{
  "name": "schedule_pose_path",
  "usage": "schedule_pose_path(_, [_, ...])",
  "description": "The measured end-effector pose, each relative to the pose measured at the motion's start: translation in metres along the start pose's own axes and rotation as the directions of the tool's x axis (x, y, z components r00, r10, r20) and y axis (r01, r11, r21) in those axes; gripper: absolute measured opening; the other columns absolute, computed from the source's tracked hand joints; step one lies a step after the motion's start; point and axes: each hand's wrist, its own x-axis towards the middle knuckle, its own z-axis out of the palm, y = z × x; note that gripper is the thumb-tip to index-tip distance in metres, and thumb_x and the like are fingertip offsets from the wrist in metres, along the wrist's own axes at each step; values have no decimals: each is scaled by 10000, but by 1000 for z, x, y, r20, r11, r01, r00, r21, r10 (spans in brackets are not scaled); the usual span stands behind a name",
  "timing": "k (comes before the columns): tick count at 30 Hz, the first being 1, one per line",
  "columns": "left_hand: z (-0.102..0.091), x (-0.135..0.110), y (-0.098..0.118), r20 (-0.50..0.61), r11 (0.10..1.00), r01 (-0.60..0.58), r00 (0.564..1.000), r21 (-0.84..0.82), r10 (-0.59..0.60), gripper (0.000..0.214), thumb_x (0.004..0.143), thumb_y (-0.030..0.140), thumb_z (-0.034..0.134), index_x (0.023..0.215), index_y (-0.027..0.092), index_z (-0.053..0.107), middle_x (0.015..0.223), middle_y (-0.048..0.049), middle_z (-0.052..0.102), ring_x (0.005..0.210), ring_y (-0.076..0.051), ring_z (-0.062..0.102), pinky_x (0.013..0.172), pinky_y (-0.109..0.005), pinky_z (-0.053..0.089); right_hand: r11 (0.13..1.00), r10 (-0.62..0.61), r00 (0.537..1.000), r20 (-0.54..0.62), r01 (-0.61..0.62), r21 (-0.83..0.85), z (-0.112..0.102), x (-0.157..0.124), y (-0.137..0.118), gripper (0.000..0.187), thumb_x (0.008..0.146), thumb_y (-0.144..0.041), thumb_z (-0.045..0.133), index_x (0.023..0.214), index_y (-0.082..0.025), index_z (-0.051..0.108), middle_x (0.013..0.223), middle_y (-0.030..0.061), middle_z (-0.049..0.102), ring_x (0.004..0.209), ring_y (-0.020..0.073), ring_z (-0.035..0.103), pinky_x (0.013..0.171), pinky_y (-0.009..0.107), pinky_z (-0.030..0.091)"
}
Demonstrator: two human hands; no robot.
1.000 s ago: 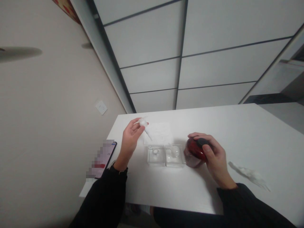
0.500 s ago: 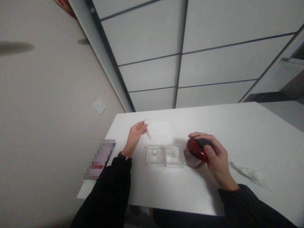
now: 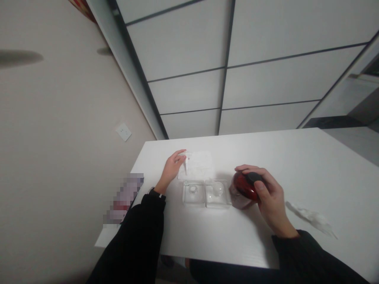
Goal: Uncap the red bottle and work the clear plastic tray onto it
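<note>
My left hand is closed in a pinch on a slim, clear, tube-like piece. That piece points down over a white sheet lying on the table. My right hand wraps over a glossy, dark red, rounded object with a black top, whose lower part looks paler. Between the hands, two clear square dishes stand side by side. The left dish has a small ring-like shape inside, the right dish a round clear dome. Their exact contents are hard to make out.
A crumpled white tissue or plastic wrap lies right of my right hand. A blurred-out flat item rests at the table's left edge, near the wall with its socket. Panelled white doors stand behind the table.
My left hand has shifted slightly right, and the slim clear piece now hangs more upright. My right hand and the red object have stayed in place.
</note>
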Motion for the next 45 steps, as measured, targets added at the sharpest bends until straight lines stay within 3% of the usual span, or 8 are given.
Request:
schedule_pose_path(11, [1, -1, -2, 23, 997, -47, 999, 62, 45, 460, 873, 377, 757, 1274, 161, 697, 860, -33, 735, 918, -218, 690, 875, -299, 495, 1000, 1, 1000, 6, -1, 3, -1, -1, 3, 306, 979, -558, 647, 993, -270, 749, 1077, 67, 785, 1067, 279, 705, 961, 449, 518])
schedule_pose_path(17, [1, 1, -4, 28, 996, -56, 998, 65, 54, 421, 903, 361, 706, 1274, 164, 688, 911, -45, 736, 950, -219, 689, 867, -298, 489, 1000, 4, 1000, 8, -4, 25, -1, -1, 3, 294, 980, -551, 650, 1000, -276, 752, 1084, 60, 784, 1069, 269, 704, 962, 436, 515])
schedule_pose_path(23, [2, -1, -4, 28, 995, -62, 998, 75, 60, 447, 863, 356, 758, 1261, 167, 683, 822, -8, 688, 898, -206, 681, 796, -275, 465, 999, 5, 1000, 12, -6, 32, -1, -1, 3, 288, 982, -549, 654, 1008, -280, 753, 1094, 51, 782, 1079, 254, 702, 969, 414, 508])
schedule_pose_path(34, [0, -1, 0, 16, 992, -58, 998, 109, 57, 431, 858, 415, 762, 1211, 171, 716, 969, -89, 784, 917, -243, 733, 752, -286, 492, 1000, -5, 1000, 19, 4, 14, -1, -1, 2, 284, 994, -538, 643, 1022, -277, 751, 1101, 50, 781, 1079, 248, 701, 962, 404, 507])
schedule_pose_path(45, [-4, 5, -8, -4, 955, -94, 995, 281, 99, 363, 958, 333, 668, 1282, 174, 707, 1187, -114, 787, 1095, -269, 747, 966, -356, 558, 1000, -17, 1000, 11, 17, 8, -1, 0, 1, 290, 990, -548, 649, 1010, -277, 752, 1084, 41, 783, 1058, 237, 709, 949, 387, 515])
